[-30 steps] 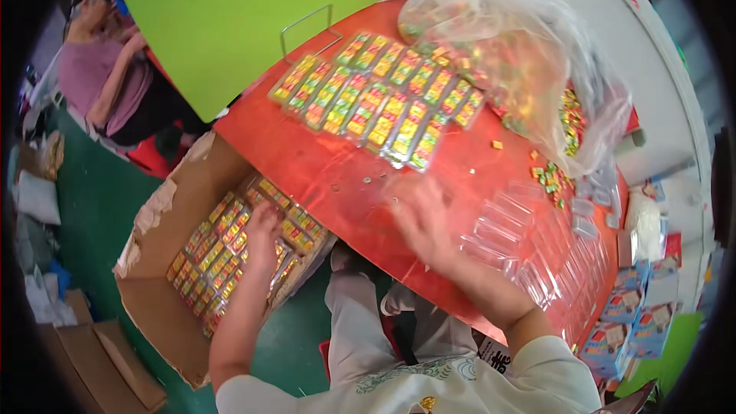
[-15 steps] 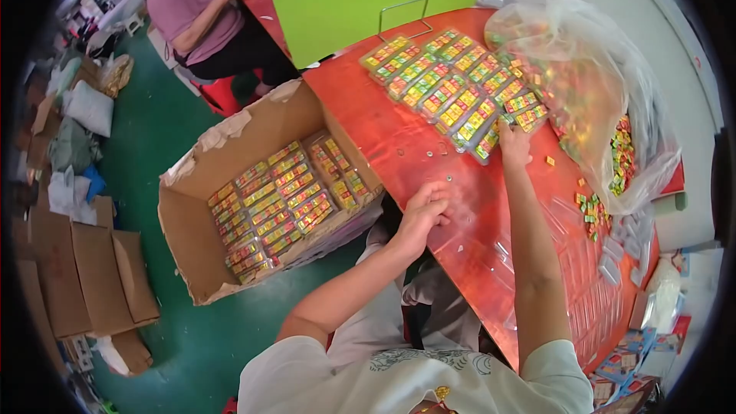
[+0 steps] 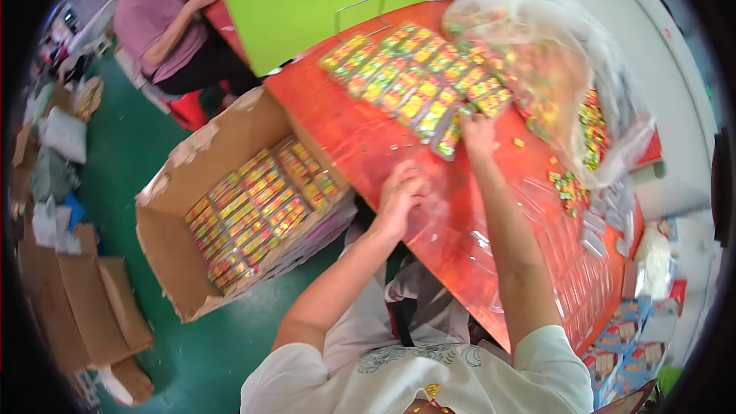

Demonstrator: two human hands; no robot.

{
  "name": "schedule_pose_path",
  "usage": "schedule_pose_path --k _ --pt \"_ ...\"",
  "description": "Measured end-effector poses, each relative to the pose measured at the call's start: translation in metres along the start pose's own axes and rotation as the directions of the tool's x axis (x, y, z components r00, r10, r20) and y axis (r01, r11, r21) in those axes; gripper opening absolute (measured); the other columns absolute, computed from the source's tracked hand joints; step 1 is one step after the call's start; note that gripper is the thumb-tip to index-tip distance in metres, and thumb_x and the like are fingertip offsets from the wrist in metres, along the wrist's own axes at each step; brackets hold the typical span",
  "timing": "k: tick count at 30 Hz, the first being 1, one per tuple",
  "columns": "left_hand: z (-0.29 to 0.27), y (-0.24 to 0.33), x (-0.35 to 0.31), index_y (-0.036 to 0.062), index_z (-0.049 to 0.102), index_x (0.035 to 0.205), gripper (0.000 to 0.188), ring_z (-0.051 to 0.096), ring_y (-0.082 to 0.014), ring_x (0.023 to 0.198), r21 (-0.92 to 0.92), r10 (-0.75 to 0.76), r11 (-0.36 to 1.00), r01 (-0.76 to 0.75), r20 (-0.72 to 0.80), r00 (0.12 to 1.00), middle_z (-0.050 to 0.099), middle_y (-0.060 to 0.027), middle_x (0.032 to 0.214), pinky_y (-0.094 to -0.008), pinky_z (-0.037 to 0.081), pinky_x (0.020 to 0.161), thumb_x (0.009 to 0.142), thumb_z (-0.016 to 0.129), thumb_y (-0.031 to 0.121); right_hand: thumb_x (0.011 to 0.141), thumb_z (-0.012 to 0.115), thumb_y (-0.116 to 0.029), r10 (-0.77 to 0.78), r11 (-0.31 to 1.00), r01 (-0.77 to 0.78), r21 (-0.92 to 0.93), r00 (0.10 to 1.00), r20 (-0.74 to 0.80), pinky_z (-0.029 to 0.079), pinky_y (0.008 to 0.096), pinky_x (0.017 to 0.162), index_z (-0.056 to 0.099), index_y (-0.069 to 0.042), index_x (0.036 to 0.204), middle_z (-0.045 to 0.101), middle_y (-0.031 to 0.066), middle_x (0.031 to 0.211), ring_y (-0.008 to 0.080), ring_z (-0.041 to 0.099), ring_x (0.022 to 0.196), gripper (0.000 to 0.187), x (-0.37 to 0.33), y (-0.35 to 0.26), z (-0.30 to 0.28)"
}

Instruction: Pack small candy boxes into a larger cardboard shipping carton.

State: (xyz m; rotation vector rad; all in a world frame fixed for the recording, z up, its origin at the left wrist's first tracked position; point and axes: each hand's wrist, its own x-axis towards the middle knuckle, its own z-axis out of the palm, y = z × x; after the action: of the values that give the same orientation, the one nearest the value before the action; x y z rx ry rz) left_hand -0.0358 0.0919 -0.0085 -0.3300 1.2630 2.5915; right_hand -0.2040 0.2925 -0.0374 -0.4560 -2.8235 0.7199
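My left hand (image 3: 402,195) hovers over the table's near edge with its fingers curled in. A pale, see-through patch, perhaps clear plastic, shows beside its fingers, too smeared to make out. My right hand (image 3: 480,136) reaches to the near end of a group of clear plastic trays (image 3: 406,84) filled with small yellow, red and green blocks. Its fingertips are pinched together against the nearest filled tray (image 3: 449,138). What lies between them is blurred and partly hidden.
The red table (image 3: 322,123) also carries a big clear bag (image 3: 529,69) of blocks, loose blocks (image 3: 566,192) and stacked clear trays (image 3: 563,261). At left stands a cardboard box (image 3: 165,253) holding filled trays. A green panel (image 3: 322,0) rises behind. Another person (image 3: 157,31) sits at far left.
The whole view has shifted, so the scene sits further left and up. My right hand has moved slightly nearer to me along the trays. A clear, blurred patch now shows by my left hand.
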Motion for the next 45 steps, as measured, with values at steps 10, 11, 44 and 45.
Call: schedule_pose_path --k 10,11,44,45 --pt "-0.003 0.015 0.019 0.0019 0.017 0.148 0.071 0.062 -0.0207 0.074 0.194 -0.133 0.974 0.119 0.064 0.989 0.049 -0.0120 0.107 -0.0317 0.051 0.067 0.089 0.054 0.020 0.079 0.054 -0.051 0.066 0.998 -0.066 0.016 0.998 -0.012 0.031 0.0590 0.093 0.063 -0.010 0.109 0.054 0.0161 0.119 0.0360 0.049 0.115 0.051 -0.047 -0.043 -0.023" --pt "-0.002 0.017 0.020 0.0019 0.017 0.148 0.071 0.062 -0.0207 0.074 0.189 -0.135 0.975 0.120 0.066 0.989 0.049 -0.0120 0.107 -0.0317 0.051 0.067 0.089 0.054 0.020 0.079 0.053 -0.048 0.038 0.999 -0.038 0.031 0.999 0.001 0.032 0.0569 0.093 0.063 -0.008 0.110 0.054 0.0160 0.116 0.0349 0.050 0.112 0.052 -0.054 -0.044 -0.025" --pt "-0.030 -0.062 -0.088 0.0091 0.039 0.136 0.046 0.051 -0.0203 0.109 -0.229 0.042 0.966 -0.118 -0.314 0.949 0.050 -0.0081 0.124 -0.0355 0.047 0.085 0.096 0.048 0.031 0.085 0.055 -0.026 -0.388 0.881 0.323 0.347 0.911 0.138 0.043 0.0472 0.086 0.057 0.001 0.106 0.058 0.0260 0.104 0.0415 0.055 0.100 0.034 -0.229 -0.076 -0.025" --pt "-0.021 -0.059 -0.095 0.0161 0.046 0.131 0.038 0.057 -0.0142 0.101 -0.403 0.024 0.907 -0.118 -0.231 0.973 0.056 -0.0007 0.116 -0.0324 0.050 0.078 0.097 0.046 0.032 0.085 0.054 -0.024 -0.414 0.868 0.344 0.358 0.899 0.139 0.043 0.0499 0.085 0.057 0.003 0.105 0.058 0.0278 0.103 0.0440 0.055 0.099 0.033 -0.237 -0.078 -0.024"
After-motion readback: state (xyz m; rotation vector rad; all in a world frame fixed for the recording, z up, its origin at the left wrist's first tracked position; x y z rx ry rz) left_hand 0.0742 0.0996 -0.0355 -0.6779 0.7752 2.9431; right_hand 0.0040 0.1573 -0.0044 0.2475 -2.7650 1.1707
